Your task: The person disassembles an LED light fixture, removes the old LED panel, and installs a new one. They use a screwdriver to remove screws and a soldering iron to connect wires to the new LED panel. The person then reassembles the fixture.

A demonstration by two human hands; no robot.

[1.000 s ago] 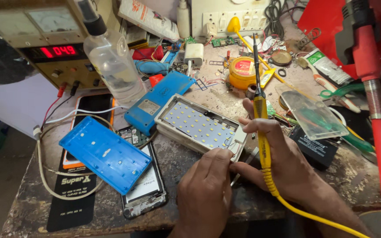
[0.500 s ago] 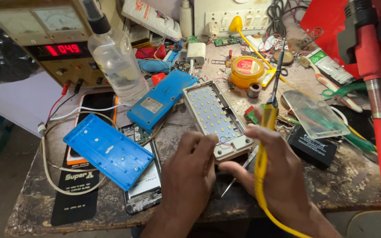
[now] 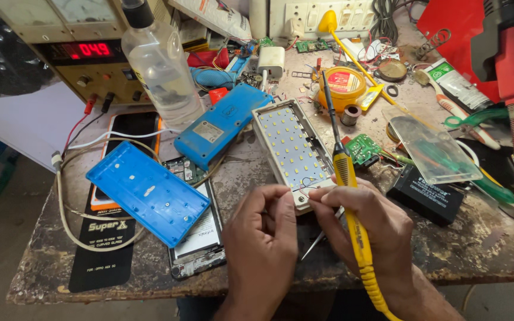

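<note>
A white LED panel board lies lengthwise on the worn workbench, its near end toward me. My right hand grips a yellow soldering iron whose dark tip points away over the board, while its fingertips pinch thin wires at the board's near edge. My left hand is curled right beside it, fingers at the same near corner; I cannot tell what it pinches. A thin metal tool pokes out below the hands.
Two blue plastic casings lie left, over an opened phone. A clear bottle and a bench power supply stand at the back. A yellow flux tin, small green circuit board, black battery and clear cover sit right.
The LED board has swung from lying crosswise to lengthwise. Both hands came together at its near end, and the soldering iron now lies along its right side.
</note>
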